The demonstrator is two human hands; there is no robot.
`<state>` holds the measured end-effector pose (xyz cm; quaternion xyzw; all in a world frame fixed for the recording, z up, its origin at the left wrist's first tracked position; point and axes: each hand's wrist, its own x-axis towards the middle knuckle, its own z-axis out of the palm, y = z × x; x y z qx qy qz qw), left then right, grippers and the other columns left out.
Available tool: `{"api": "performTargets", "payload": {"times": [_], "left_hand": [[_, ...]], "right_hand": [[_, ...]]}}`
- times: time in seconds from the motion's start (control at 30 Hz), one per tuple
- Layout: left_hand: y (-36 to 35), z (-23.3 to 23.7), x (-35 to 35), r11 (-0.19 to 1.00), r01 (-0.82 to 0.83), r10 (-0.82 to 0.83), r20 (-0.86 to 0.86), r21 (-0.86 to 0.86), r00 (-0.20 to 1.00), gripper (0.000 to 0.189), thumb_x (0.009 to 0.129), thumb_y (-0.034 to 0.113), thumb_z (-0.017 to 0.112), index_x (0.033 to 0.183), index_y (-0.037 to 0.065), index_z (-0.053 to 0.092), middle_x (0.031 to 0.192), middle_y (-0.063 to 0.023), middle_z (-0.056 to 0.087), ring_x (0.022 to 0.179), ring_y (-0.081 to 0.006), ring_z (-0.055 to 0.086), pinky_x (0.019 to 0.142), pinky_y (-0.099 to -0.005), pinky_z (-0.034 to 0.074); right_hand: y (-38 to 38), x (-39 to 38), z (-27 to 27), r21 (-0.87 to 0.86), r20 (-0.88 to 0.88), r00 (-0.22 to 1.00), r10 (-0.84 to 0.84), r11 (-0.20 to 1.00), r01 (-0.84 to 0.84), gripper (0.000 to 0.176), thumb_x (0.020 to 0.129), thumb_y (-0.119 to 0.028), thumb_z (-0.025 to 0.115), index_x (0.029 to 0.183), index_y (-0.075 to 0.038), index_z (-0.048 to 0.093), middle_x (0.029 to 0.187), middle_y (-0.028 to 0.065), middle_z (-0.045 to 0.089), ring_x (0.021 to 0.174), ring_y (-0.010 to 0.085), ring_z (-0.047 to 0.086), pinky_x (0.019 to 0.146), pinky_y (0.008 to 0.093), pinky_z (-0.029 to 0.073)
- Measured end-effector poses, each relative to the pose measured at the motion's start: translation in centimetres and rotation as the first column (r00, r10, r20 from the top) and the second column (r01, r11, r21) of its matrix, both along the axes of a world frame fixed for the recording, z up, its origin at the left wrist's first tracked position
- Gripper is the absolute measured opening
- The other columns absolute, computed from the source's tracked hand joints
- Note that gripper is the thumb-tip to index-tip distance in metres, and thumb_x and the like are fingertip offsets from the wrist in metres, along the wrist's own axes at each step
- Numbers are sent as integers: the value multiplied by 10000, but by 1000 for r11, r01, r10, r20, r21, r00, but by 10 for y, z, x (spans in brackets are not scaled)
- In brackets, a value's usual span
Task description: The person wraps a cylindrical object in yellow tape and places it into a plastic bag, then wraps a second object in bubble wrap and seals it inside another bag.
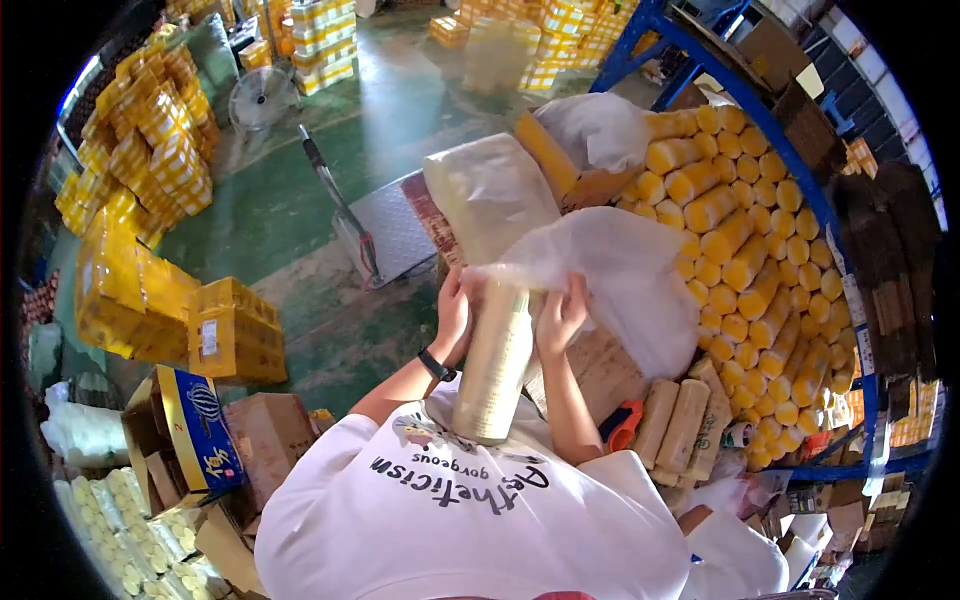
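Note:
A pale cylindrical roll [492,370] lies against the white shirt, its far end between my hands. My left hand [455,318], with a dark band at the wrist, is closed on the left edge of a thin clear plastic bag [540,255] around the roll's far end. On the other side, my right hand [562,315] pinches the bag's right edge. Beyond the hands lies a large clear-wrapped bundle [490,190]. More loose clear plastic [635,280] spreads to the right of my right hand.
Yellow-and-white rolls [745,250] are stacked at the right inside a blue frame [850,290]. Brown rolls [683,425] and an orange-handled tool [624,424] lie near my right forearm. Yellow boxes [235,330] stand left. A platform scale [390,235] is on the green floor.

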<state>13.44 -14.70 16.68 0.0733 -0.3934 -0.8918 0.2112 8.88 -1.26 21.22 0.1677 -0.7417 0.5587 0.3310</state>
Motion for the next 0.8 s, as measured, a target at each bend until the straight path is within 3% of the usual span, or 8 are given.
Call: {"api": "performTargets", "payload": {"times": [0.13,0.3,0.47,0.5,0.53,0.6,0.73,0.8], "left_hand": [[6,3,24,984,47,-35,69,-174,997,136,958,120,478,862,35,526,818,-3,558,778,-85,542,725,-248,458],[-1,-8,34,818,122,-54,136,-562,989,151,953,127,491,882,3,540,808,15,553,794,-80,523,739,-236,444],[-2,-28,22,706,301,-104,326,-641,940,145,940,121,506,908,-14,548,842,-26,566,797,-103,531,701,-256,443],[-2,-53,15,613,332,-82,361,-717,929,180,942,158,497,926,-10,559,839,-53,589,778,-117,548,692,-276,451],[0,-55,11,531,365,-43,407,-764,913,288,908,303,486,979,47,597,900,-183,624,841,-384,594,694,-402,466],[10,-73,7,477,415,-10,467,-775,884,283,896,317,481,960,71,604,879,-194,625,835,-402,591,680,-448,467],[22,-93,12,-71,434,-94,439,-898,894,247,877,278,477,875,55,582,773,-182,625,747,-383,601,639,-470,464],[25,-102,10,-143,499,-134,516,-855,846,235,877,250,466,844,39,564,750,-194,611,719,-403,585,626,-497,450]], "right_hand": [[24,13,-19,-70,-38,999,-17,997,14,216,840,-1,465,1023,54,565,930,106,568,852,163,512,795,271,410],[28,40,-68,-534,425,894,143,837,120,54,902,-72,514,907,-25,540,816,-8,510,767,132,466,723,269,388],[58,50,-126,-242,577,810,106,969,45,112,848,-25,530,781,-49,443,714,5,434,669,116,402,616,271,357],[60,56,-124,-235,616,779,116,971,40,148,835,-24,534,745,-60,422,692,5,409,642,119,378,585,285,348],[66,60,-131,-207,684,719,123,978,29,104,849,-38,526,778,-58,453,714,8,434,657,117,399,596,278,362],[77,69,-144,-150,805,580,125,989,-4,36,878,-65,512,844,-53,515,759,15,485,687,113,441,618,263,390],[102,75,-175,-630,770,21,638,754,186,271,912,-178,454,1073,-10,594,968,116,641,838,230,625,757,354,526],[112,80,-178,-687,724,39,689,714,130,328,929,-221,427,1157,-22,553,1123,150,610,961,275,623,835,388,531]]}}
